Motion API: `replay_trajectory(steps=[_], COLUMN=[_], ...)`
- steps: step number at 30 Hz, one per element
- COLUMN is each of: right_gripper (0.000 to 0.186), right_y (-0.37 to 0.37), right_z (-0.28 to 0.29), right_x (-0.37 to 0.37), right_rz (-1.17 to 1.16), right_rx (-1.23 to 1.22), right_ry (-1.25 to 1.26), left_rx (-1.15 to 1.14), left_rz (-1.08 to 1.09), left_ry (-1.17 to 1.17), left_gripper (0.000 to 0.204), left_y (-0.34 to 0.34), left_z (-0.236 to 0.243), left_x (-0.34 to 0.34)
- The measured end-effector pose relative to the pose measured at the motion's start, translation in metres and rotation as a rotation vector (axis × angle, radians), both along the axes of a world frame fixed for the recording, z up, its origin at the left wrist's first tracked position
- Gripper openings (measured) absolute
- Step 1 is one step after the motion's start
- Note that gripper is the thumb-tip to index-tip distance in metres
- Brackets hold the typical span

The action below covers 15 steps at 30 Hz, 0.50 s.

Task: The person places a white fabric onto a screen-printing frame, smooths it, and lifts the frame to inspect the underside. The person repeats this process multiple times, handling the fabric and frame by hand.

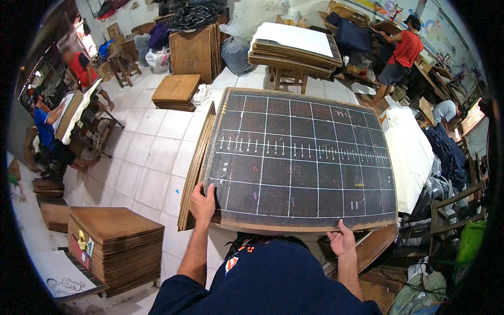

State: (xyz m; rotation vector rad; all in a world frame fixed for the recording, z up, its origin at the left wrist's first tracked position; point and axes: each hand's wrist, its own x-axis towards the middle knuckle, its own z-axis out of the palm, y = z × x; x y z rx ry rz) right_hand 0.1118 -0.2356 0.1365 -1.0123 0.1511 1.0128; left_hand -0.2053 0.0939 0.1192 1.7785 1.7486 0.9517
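A large dark board (pixel 299 157) marked with a white grid and a ruler scale spans the middle of the head view, above a stack of brown boards (pixel 194 168) that shows at its left. My left hand (pixel 203 205) grips the board's near left corner, fingers at the side edge. My right hand (pixel 341 239) holds the near edge toward the right, its thumb at the rim and its other fingers curled below. A white padded bundle (pixel 407 168) lies just right of the board; whether it touches the board I cannot tell.
Board stacks stand at the left (pixel 115 226), at the back (pixel 176 92) and on a stool (pixel 291 60). Plastic bags (pixel 236 55) and dark cloth (pixel 443 149) lie around. Co-workers are at the left (pixel 44 121), back right (pixel 407 47) and right (pixel 445 110). Tiled floor (pixel 136 157) shows at left.
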Motion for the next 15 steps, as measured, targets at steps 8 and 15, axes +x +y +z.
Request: replay_trajectory(steps=[8,15], right_gripper=[0.037,0.054], right_y=[0.007,0.010], right_z=[-0.022,-0.014], right_x=[0.009,0.016], right_rz=[0.088,0.356], right_rx=[-0.245,-0.369], right_ry=[0.206,0.183], left_rx=[0.107,-0.009], left_rz=[-0.030,-0.028], left_ry=[0.087,0.037], left_gripper=[0.045,0.048], left_y=[0.012,0.021], left_z=[0.002,0.006], left_x=[0.011,0.009])
